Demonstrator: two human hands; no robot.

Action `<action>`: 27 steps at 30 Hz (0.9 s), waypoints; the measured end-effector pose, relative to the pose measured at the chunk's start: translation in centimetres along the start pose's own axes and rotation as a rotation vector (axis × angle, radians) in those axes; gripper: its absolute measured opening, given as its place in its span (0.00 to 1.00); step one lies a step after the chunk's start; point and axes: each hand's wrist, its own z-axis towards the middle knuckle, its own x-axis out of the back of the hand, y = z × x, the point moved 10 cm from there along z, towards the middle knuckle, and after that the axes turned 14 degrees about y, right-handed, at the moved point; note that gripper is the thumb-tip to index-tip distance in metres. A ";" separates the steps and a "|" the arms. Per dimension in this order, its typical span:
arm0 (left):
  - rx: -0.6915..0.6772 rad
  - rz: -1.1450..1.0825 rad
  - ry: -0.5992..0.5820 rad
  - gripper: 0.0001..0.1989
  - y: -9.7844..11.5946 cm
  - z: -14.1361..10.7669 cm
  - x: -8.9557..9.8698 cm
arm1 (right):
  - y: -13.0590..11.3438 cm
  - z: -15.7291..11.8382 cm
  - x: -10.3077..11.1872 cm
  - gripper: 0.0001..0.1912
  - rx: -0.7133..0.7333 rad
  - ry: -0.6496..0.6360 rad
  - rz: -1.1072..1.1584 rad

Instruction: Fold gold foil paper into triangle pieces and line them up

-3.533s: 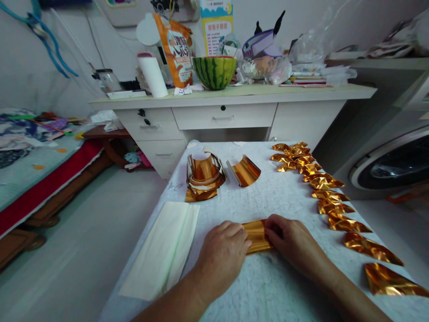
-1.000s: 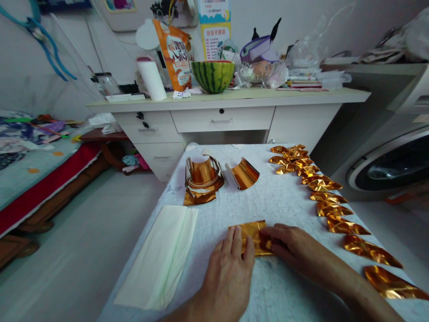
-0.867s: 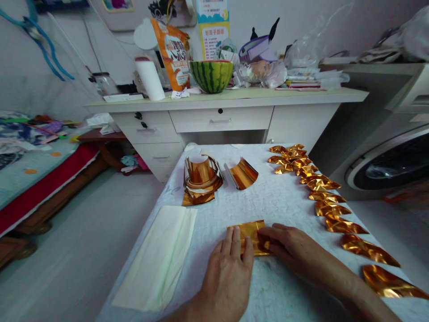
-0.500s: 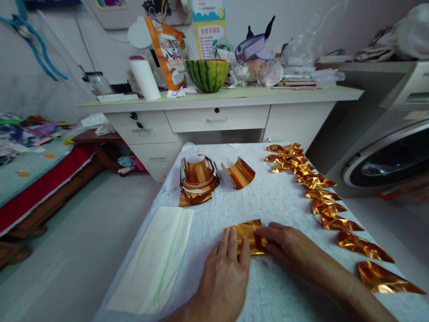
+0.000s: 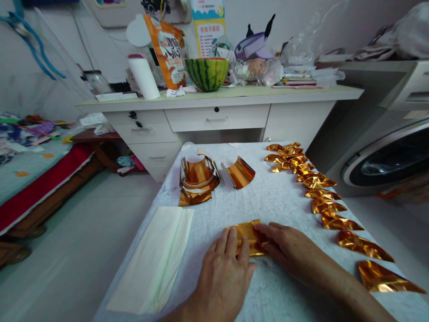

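Note:
A sheet of gold foil paper (image 5: 247, 232) lies on the cloth-covered table, its right side curling up. My left hand (image 5: 226, 268) rests flat on the left part of the sheet with the fingers stretched out. With bent fingers, my right hand (image 5: 279, 243) grips the lifted right edge; the fingertips are partly hidden. Beyond the hands stand a stack of curved gold foil sheets (image 5: 197, 174) and one separate curved sheet (image 5: 239, 173). Several folded gold foil pieces (image 5: 342, 221) form a row along the table's right side.
A folded pale paper (image 5: 154, 261) lies on the left of the table (image 5: 214, 214). Behind it stands a white desk (image 5: 217, 118) bearing a cut watermelon (image 5: 207, 74), an orange snack bag (image 5: 170, 58) and a paper roll (image 5: 144, 77). A washing machine (image 5: 389, 120) is at the right.
My right fingers have turned the right edge of the foil sheet further up and over. My left thumb has spread out to the right; the other things stay put.

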 end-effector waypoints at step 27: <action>0.404 -0.396 -0.015 0.07 -6.5 3.5 -1.0 | 0.2 0.9 0.0 0.16 -0.052 0.044 0.008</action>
